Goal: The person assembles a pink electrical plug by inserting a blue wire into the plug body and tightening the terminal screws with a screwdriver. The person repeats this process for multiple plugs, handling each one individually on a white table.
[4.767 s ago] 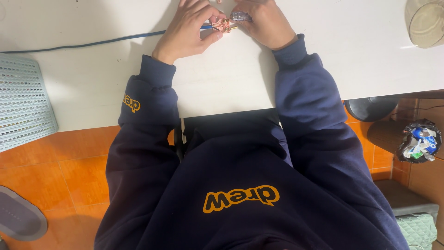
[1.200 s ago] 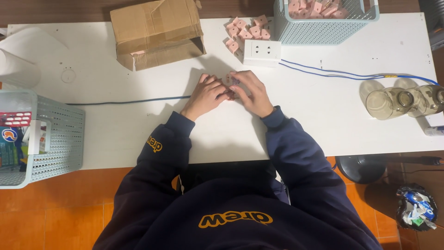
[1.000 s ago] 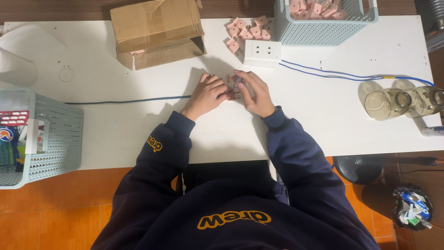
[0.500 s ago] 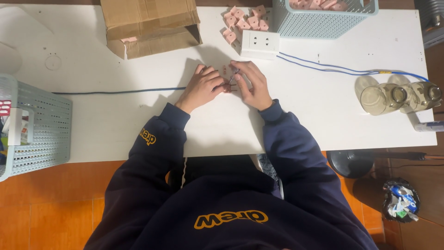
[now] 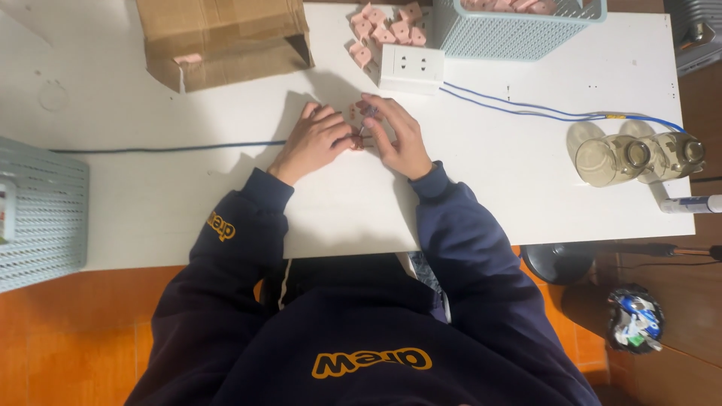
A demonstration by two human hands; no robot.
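My left hand (image 5: 314,138) and my right hand (image 5: 398,135) meet on the white table (image 5: 481,173), fingertips together. Between them they pinch a small pink plastic piece (image 5: 356,114) with a thin metal bit; most of it is hidden by the fingers. Both sleeves are dark navy. A pile of similar pink pieces (image 5: 383,30) lies just beyond the hands, next to a white socket block (image 5: 410,69).
A torn cardboard box (image 5: 222,37) lies at the back left. A light blue basket (image 5: 519,26) with pink pieces stands at the back right, another basket (image 5: 41,210) at the left edge. Blue cables (image 5: 526,109) cross the table. Clear glass jars (image 5: 635,156) lie at right.
The view has dropped and shifted slightly, so the table's back edge is cut off. My hands stay together on the small pink piece, with only small finger movements.
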